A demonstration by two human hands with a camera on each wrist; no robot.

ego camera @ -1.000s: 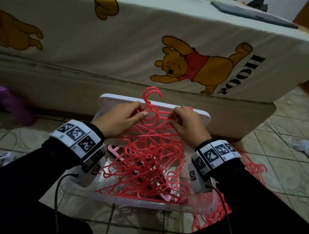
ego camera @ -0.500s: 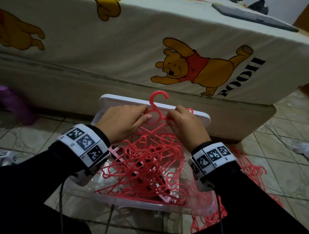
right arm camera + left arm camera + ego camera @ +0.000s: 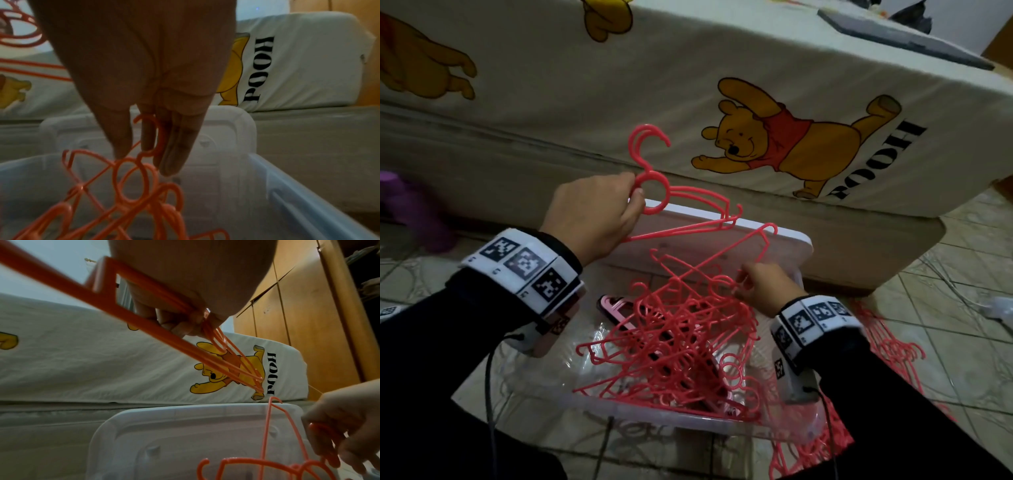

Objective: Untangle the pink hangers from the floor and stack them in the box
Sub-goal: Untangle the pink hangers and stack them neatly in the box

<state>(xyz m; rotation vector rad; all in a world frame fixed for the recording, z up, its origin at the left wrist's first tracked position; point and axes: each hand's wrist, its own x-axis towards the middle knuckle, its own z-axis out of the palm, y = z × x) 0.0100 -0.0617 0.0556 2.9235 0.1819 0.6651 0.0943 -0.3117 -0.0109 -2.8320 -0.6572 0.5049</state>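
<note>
My left hand [image 3: 635,197] pinches a small bunch of pink hangers [image 3: 688,205] by their round necks and holds them up above the clear plastic box [image 3: 688,423]. In the left wrist view the left hand [image 3: 185,324] has its fingers curled round the held hangers [image 3: 144,324]. A tangled pile of pink hangers [image 3: 678,342] fills the box. My right hand [image 3: 743,279] is low at the pile's far right and grips the hook of one hanger there. The right wrist view shows that hook [image 3: 159,129] between the fingers [image 3: 176,146].
The white box lid [image 3: 774,246] leans against the bed [image 3: 551,85] behind the box. More pink hangers [image 3: 887,346] lie on the tiled floor to the right. Paler pink hangers [image 3: 613,306] lie in the box at the left. A purple object [image 3: 410,205] sits far left.
My left hand has lifted the bunch of hangers up and to the left, clear of the pile. My right hand has dropped to the pile and now holds a hook there.
</note>
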